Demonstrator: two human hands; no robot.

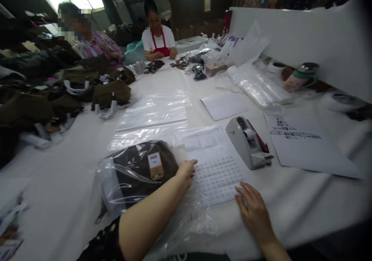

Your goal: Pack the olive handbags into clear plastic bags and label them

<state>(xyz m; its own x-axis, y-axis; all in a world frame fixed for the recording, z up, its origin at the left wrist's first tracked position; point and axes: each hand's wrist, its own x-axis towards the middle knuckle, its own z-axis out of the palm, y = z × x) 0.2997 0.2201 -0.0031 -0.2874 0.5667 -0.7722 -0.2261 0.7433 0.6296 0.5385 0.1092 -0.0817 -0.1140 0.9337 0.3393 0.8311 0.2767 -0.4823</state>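
Note:
In the head view, a dark brown bag (pixel 133 168) lies inside a clear plastic bag (pixel 107 187), with a barcode tag (pixel 156 166) on it. My left hand (pixel 186 171) reaches across it, at the left edge of a sheet of small printed labels (pixel 217 175). Its fingers are curled together; whatever they may hold is too small to tell. At the sheet's lower right edge rests my right hand (pixel 254 208), fingers stretched out and somewhat apart. Just beyond the sheet stands a grey tape dispenser (pixel 248 142).
Flat clear bags (pixel 154 115) lie behind the brown bag. Several dark bags (pixel 112 94) crowd the left. A handwritten sheet (pixel 310 148), a plastic roll (pixel 261 84) and a lidded mug (pixel 302 76) lie right. Two people sit across the table, one in a red apron (pixel 162 50).

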